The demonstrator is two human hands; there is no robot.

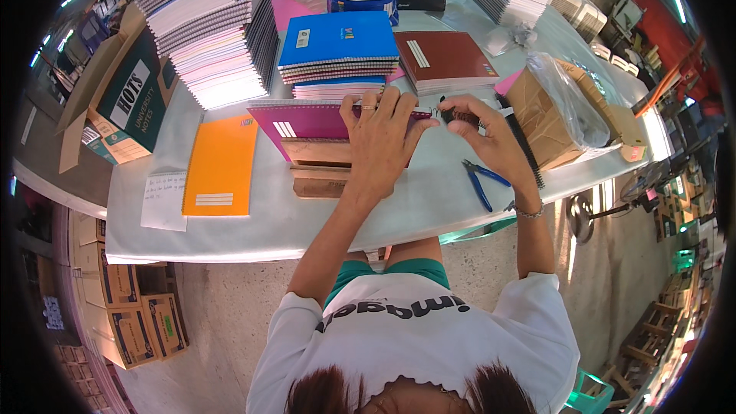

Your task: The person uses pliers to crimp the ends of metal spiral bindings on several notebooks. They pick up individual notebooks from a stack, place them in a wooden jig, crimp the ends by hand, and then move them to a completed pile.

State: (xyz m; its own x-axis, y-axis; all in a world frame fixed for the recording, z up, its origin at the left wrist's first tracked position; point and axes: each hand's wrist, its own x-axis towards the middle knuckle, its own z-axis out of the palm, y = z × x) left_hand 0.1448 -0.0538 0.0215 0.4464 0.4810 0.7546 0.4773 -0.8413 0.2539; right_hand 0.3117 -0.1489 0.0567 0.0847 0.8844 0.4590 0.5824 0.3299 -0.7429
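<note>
A purple notebook [322,121] stands upright, its lower part against wooden blocks [318,176] on the table. My left hand [381,138] is closed over its top edge near the right end, with the thumb reaching toward my right hand. Just right of that edge, the fingers and thumb of my right hand [487,134] pinch a small black piece [448,114] that looks like the end of a binding coil. Beyond this wrist lies a black coil [526,149]. Blue-handled cutting pliers [483,184] rest on the table below my right hand.
An orange notebook [220,165] overlaps a handwritten sheet [164,201] at left. Behind the purple notebook are blue notebooks [337,38] and a brown-red notebook stack [445,57]. Tall stacks [218,46] rise at back left and back right. Cardboard boxes [552,111] flank both sides.
</note>
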